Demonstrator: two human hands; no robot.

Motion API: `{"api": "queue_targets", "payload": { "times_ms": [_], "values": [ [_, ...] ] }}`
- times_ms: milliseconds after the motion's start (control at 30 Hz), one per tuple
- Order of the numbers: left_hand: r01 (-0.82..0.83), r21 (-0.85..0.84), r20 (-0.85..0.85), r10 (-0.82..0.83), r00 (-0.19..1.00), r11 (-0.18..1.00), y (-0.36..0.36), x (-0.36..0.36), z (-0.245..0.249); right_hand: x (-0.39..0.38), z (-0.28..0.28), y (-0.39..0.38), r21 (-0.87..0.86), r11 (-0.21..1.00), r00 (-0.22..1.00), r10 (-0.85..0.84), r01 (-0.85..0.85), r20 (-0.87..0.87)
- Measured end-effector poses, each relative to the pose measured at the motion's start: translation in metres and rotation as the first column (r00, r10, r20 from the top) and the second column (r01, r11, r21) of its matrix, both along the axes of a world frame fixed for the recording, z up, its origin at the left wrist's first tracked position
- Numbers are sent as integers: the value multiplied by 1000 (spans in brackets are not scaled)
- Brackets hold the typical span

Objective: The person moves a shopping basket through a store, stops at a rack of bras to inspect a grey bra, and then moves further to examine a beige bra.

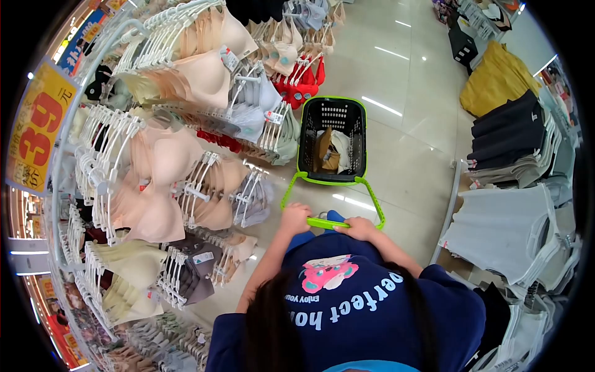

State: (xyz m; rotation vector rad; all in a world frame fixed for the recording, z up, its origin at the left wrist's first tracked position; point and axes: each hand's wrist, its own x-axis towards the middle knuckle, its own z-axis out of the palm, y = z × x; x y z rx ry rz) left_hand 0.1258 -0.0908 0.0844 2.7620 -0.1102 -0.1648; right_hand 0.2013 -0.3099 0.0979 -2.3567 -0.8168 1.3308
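A rolling shopping basket (310,109), black with a lime green rim, stands on the floor ahead of me. Its green handle (323,223) is swung toward my body. My left hand (296,218) is closed around the handle's left end. Farther right along the same bar, my right hand (361,229) grips it too. Inside the basket lie a brown item (323,152) and a white cloth-like item (341,149), whose kinds I cannot make out.
Racks of hanging bras (167,155) line the left side, with a yellow price sign (40,127) at the edge. On the right hang dark garments (505,133), white garments (496,226) and a mustard yellow garment (496,77). A shiny tiled aisle (396,80) runs ahead.
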Motion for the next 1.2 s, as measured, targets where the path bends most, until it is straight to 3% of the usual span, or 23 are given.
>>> {"api": "queue_targets", "payload": {
  "times_ms": [167, 267, 467, 1067, 1200],
  "values": [
    [81, 88, 298, -104, 949, 993, 2, 12, 21, 7, 3, 2, -2, 1000, 1000, -19, 19, -7],
    [103, 45, 330, -112, 937, 994, 3, 22, 21, 10, 1, 2, 15, 998, 998, -63, 63, -5],
    [159, 37, 183, -164, 969, 987, 25, 26, -8, 15, 7, 15, -16, 998, 998, -63, 63, -9],
    [163, -3, 177, -160, 971, 987, 75, 46, -34, 32, -5, 69, -116, 989, 995, -92, 95, 30],
    [199, 36, 51, -200, 978, 979, 80, 56, -40, 39, -13, 75, -109, 988, 994, -102, 107, 49]
  ]
}}
